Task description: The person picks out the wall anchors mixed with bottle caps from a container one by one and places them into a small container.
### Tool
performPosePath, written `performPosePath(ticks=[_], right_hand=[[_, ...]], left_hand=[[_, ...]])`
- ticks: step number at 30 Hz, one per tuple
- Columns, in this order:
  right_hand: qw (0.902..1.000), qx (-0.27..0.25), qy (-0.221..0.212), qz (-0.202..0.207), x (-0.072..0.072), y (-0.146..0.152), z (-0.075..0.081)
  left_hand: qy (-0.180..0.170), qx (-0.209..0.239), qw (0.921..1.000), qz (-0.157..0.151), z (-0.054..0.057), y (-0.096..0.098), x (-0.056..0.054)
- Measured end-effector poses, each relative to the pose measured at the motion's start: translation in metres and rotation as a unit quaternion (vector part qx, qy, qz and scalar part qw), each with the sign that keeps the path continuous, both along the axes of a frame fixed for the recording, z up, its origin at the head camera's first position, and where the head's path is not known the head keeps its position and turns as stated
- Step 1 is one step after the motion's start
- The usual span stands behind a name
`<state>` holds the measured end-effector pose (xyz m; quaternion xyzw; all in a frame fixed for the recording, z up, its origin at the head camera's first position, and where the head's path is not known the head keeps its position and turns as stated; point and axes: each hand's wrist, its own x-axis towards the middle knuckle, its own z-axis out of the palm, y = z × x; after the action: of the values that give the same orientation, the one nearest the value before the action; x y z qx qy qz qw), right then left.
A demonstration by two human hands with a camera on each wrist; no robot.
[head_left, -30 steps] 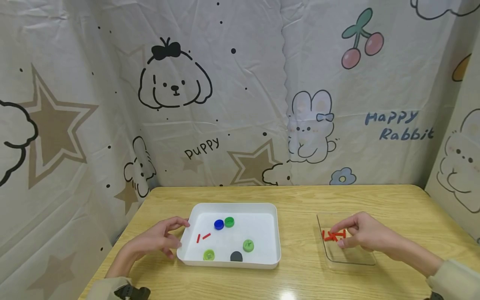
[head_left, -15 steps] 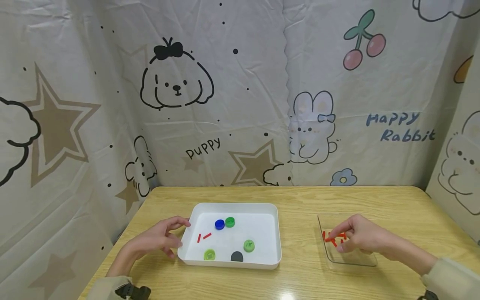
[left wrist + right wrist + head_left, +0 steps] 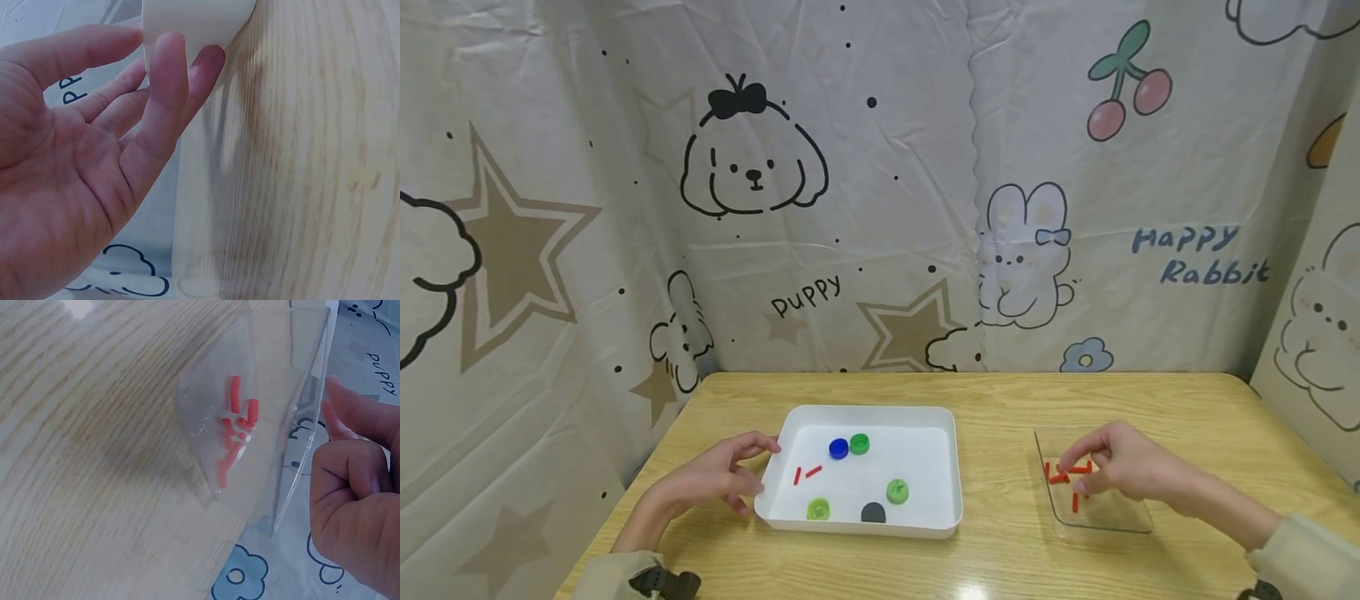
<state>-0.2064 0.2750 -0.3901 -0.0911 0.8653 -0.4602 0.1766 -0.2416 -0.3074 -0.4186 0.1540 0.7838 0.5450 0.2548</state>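
On the left stands a shallow white tray; the fingertips of my left hand touch its left side. In the left wrist view, the left hand shows its palm, fingers loosely bent at the tray's wall. At the right, my right hand reaches into a clear plastic box, index finger and thumb apart among several short red sticks. The right wrist view shows these red sticks through the box wall, with the right hand at its edge, other fingers curled.
Inside the tray lie a blue cap, a green cap, two light green round pieces, a dark half-round piece and two red sticks. A printed curtain hangs behind the wooden table.
The right hand's fingers have stirred the red sticks in the clear box; one now lies nearer the front, below the thumb. The left hand and the tray have stayed put.
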Motion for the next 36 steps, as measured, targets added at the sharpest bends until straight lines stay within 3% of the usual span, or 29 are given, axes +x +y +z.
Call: performPosePath(ticks=[12, 36], right_hand=[[0.9984, 0.004, 0.053, 0.02, -0.004, -0.022, 0.017], [0.9901, -0.027, 0.1, 0.095, -0.017, -0.096, 0.029]], left_hand=[[-0.002, 0.003, 1.0, 0.004, 0.0, 0.0, 0.001], [-0.001, -0.008, 1.0, 0.003, 0.0, -0.001, 0.0]])
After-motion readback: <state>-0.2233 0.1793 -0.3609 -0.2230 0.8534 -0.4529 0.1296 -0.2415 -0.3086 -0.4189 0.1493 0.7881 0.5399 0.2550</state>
